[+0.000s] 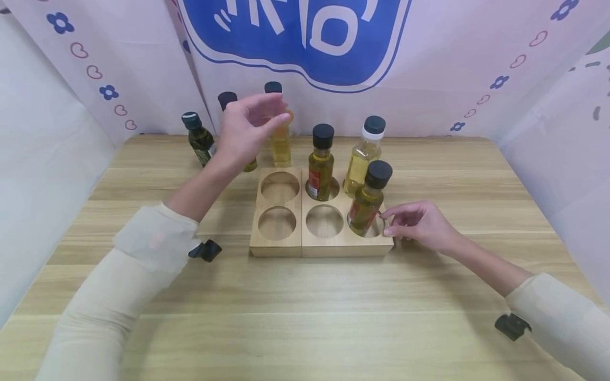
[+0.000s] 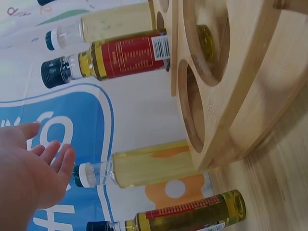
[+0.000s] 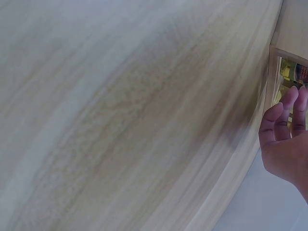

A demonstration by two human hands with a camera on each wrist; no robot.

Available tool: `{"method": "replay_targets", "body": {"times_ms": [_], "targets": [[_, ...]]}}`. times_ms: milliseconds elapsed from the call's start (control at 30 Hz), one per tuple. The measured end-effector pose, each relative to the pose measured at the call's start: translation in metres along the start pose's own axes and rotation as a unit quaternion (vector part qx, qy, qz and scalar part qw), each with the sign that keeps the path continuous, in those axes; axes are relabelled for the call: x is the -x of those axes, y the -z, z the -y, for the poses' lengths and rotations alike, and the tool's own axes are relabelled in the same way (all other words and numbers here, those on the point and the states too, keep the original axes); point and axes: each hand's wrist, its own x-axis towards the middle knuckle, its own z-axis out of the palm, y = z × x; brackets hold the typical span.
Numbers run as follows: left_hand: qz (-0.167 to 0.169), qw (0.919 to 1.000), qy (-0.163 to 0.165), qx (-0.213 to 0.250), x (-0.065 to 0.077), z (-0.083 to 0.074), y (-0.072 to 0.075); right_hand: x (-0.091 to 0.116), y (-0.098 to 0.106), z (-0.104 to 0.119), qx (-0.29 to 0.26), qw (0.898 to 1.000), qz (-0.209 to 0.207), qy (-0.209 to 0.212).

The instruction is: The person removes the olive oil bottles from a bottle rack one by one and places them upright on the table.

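Note:
A wooden bottle rack (image 1: 348, 251) with round holes stands on the table. Its back middle hole holds a red-labelled oil bottle (image 1: 320, 169), the back right one a pale oil bottle (image 1: 360, 166). In the front right hole, another black-capped oil bottle (image 1: 365, 207) leans slightly. My right hand (image 1: 424, 225) is at the rack's right end, fingertips right by that hole's rim, fingers loosely bent. Raised behind the rack's left part, my left hand (image 1: 248, 127) has loose fingers and holds nothing. It overlaps a pale oil bottle (image 1: 281, 148) in the head view; the left wrist view shows it apart from that bottle's cap (image 2: 82, 175).
Left of the rack stand a red-labelled oil bottle (image 2: 192, 211), partly hidden by my left hand in the head view, and a small dark bottle (image 1: 200, 142). A printed cloth (image 1: 429, 63) hangs behind the table (image 1: 310, 317). Three rack holes hold no bottle.

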Motion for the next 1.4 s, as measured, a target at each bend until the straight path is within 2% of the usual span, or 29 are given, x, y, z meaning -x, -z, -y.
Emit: {"method": "replay_targets", "body": {"times_ms": [300, 533, 867, 1167, 1400], "targets": [[0.041, 0.9983, 0.005, 0.041, 0.008, 0.005, -0.011, 0.0, -0.001, 0.0, 0.0, 1.0, -0.001, -0.002], [0.083, 0.9947, 0.015, 0.06, 0.014, 0.003, -0.02, 0.0, 0.0, -0.002, 0.005, 1.0, 0.0, -0.009], [0.13, 0.9898, 0.028, 0.051, 0.017, -0.007, -0.03, 0.001, 0.0, -0.001, 0.005, 1.0, -0.003, -0.01], [0.136, 0.989, 0.04, 0.042, 0.015, -0.01, -0.036, 0.001, 0.0, 0.001, 0.01, 1.0, -0.004, -0.007], [0.14, 0.9873, 0.048, 0.057, 0.013, -0.009, -0.04, 0.001, 0.0, 0.002, 0.011, 1.0, -0.004, -0.012]]}}
